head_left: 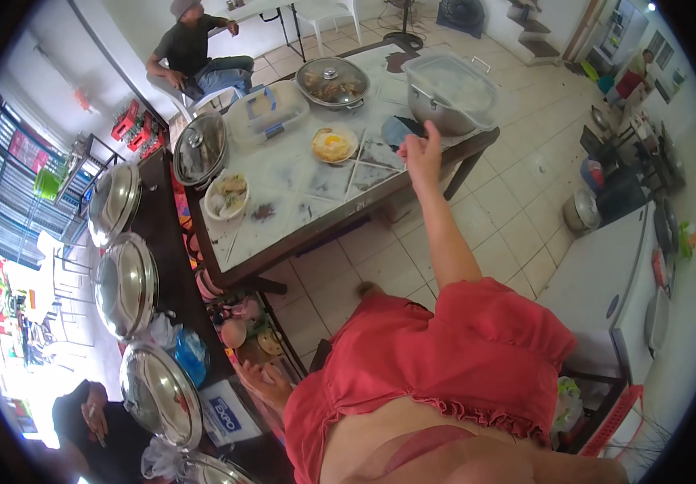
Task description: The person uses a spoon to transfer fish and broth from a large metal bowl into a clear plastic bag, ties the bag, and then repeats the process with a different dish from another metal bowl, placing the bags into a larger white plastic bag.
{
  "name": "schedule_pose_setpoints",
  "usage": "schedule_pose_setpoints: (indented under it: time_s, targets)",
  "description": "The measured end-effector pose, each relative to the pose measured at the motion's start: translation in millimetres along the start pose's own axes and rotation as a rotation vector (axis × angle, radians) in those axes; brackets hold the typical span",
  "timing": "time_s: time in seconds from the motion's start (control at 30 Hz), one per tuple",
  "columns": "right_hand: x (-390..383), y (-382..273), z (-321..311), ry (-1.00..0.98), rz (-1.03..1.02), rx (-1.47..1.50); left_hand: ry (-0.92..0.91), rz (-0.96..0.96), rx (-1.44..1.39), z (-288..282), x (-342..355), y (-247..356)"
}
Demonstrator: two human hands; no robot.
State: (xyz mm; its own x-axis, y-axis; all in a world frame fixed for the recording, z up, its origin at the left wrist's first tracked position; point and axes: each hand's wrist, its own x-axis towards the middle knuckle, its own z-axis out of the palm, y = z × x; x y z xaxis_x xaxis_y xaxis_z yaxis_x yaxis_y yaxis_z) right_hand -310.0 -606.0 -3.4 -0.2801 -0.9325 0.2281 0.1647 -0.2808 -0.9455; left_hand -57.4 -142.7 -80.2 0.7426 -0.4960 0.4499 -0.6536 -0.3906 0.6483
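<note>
My right hand [422,157] reaches over the right end of the tiled table [283,226], index finger stretched out, holding nothing that I can see. Just beyond it lie a blue-grey cloth [397,131] and a large metal pot [437,109] under a clear plastic lid [454,81]. Left of the cloth sits a plate with fried egg [332,146]. My left hand [263,383] hangs low at my side by the dark counter, its fingers loosely apart and nothing visible in them.
A glass-lidded pan [333,83], a clear plastic box [267,114], an oval lidded dish [200,149] and a white bowl of food [227,196] share the table. Shiny domed food warmers [125,286] line the counter at left. A person [195,56] sits behind the table.
</note>
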Motion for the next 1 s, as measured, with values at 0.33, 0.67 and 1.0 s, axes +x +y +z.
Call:
schedule_pose_setpoints:
  time_s: [0.33,0.67,1.0]
  targets:
    - [131,90,-75,0.249,0.533,0.235,-0.174,-0.219,-0.232,110,-2,65]
    - [212,113,-206,0.332,0.577,0.58,-0.401,0.035,-0.189,165,66,108]
    - [105,172,-132,-0.604,0.914,0.451,-0.229,-0.016,-0.044,141,65,112]
